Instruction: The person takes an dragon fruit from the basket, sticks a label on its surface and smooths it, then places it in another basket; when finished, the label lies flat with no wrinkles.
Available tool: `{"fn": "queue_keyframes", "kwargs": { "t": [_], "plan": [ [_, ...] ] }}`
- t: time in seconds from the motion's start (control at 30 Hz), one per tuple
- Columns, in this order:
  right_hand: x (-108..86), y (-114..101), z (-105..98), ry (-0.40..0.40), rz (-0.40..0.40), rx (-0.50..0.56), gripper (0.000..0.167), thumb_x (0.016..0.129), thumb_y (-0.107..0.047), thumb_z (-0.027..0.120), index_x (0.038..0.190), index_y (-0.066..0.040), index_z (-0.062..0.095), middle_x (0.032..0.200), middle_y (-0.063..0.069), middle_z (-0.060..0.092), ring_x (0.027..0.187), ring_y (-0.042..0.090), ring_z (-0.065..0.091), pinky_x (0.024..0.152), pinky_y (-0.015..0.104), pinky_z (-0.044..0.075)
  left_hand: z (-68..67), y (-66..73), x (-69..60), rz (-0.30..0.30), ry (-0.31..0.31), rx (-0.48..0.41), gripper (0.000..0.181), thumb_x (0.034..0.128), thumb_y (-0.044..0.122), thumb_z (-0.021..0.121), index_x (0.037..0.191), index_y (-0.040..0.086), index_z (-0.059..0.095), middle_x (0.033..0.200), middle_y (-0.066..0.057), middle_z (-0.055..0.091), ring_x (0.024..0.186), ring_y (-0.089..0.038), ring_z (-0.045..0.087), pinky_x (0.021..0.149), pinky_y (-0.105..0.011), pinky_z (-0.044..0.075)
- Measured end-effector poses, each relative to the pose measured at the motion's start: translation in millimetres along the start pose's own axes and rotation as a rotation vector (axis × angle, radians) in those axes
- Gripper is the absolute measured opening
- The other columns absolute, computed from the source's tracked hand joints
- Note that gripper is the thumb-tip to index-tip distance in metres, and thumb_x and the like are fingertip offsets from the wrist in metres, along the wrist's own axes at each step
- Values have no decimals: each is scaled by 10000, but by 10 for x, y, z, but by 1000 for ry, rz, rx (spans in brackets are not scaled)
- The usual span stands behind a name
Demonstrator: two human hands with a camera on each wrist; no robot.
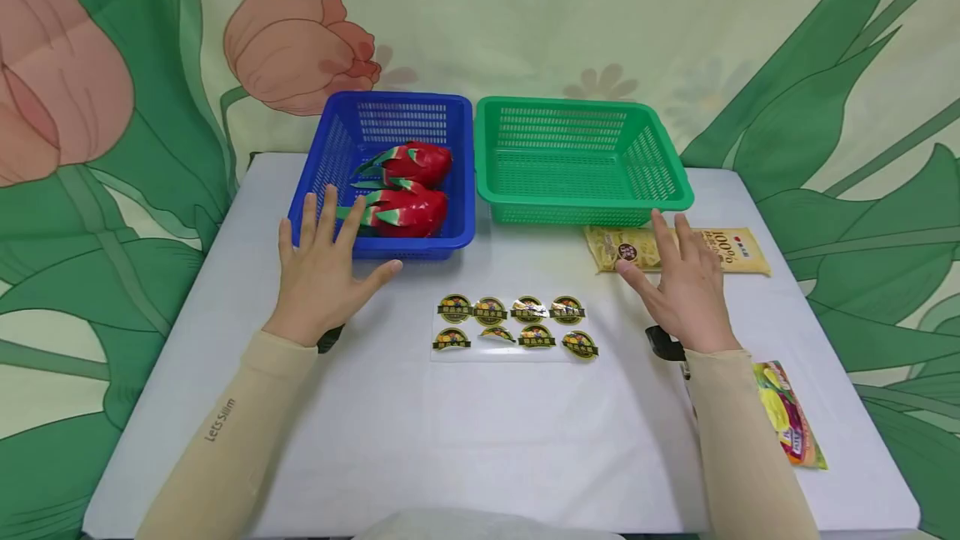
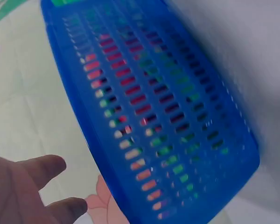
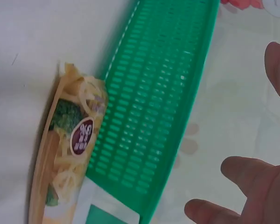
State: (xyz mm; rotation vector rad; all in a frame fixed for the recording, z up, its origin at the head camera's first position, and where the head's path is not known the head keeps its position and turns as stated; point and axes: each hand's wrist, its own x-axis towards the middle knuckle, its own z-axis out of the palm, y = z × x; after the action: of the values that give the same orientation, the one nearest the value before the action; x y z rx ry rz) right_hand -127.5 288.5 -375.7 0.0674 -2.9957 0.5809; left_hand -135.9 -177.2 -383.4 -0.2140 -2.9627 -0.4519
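Observation:
My left hand (image 1: 318,277) is held with fingers spread in front of the blue basket (image 1: 300,215), holding nothing. Two red dragon fruits (image 1: 411,213) with green-tipped scales lie in that basket. Fingers spread as well, my right hand (image 1: 686,294) hovers near a noodle package (image 1: 738,251) and the green basket (image 1: 585,211), and it holds nothing. Between the hands lies a clear sheet of round stickers (image 1: 514,354), some with lifted edges. In the left wrist view, the blue basket (image 2: 172,196) shows red through its slots. The right wrist view has the noodle package (image 3: 65,172) beside the green basket (image 3: 149,116).
A colourful package (image 1: 787,419) lies at the right, partly covered by the right forearm. The green basket stands beside the blue one at the back of the white table (image 1: 480,448). Behind them hangs a cloth (image 1: 487,15) printed with flowers and leaves.

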Motion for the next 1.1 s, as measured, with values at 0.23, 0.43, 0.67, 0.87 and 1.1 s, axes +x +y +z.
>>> {"fn": "queue_keyframes", "kwargs": {
  "t": [0.23,0.43,0.67,0.87,1.1],
  "plan": [
    [170,-168,93,2,-90,0,877,1025,-596,545,1678,-169,143,1654,331,258,1464,600,319,1109,789,272,11,55,-89,29,54,-362,879,970,612,616,1659,210,248,1762,-117,99,1630,-405,48,1200,-787,79],
    [411,-569,187,-67,-149,-5,822,1017,-585,572,1612,-74,327,1507,299,508,1357,498,522,1057,681,437,46,80,-214,48,21,-891,486,1043,298,642,1466,86,528,1523,-111,554,1435,-290,505,1171,-471,438],
    [868,-1387,257,-147,-230,-5,730,992,-549,641,1542,-106,454,1316,154,695,1165,306,687,902,518,569,235,-53,-139,-145,-301,-1144,528,1100,389,506,1401,-37,585,1394,-225,658,1262,-312,678,967,-223,569],
    [1278,-2127,341,-271,-337,-4,674,989,-480,676,1495,-71,501,1149,113,721,1006,250,668,832,423,577,352,-189,14,-296,-391,-1507,635,1106,376,489,1504,-112,407,1314,-101,719,1187,-172,715,1016,-273,561],
    [1497,-2602,574,-367,-417,-80,658,953,-494,715,1418,-49,577,1214,99,745,1010,222,720,936,388,596,390,-161,99,-392,-321,-1663,420,1078,332,562,1301,-24,586,1045,30,802,1043,-134,763,933,-241,591]
  ]
}}
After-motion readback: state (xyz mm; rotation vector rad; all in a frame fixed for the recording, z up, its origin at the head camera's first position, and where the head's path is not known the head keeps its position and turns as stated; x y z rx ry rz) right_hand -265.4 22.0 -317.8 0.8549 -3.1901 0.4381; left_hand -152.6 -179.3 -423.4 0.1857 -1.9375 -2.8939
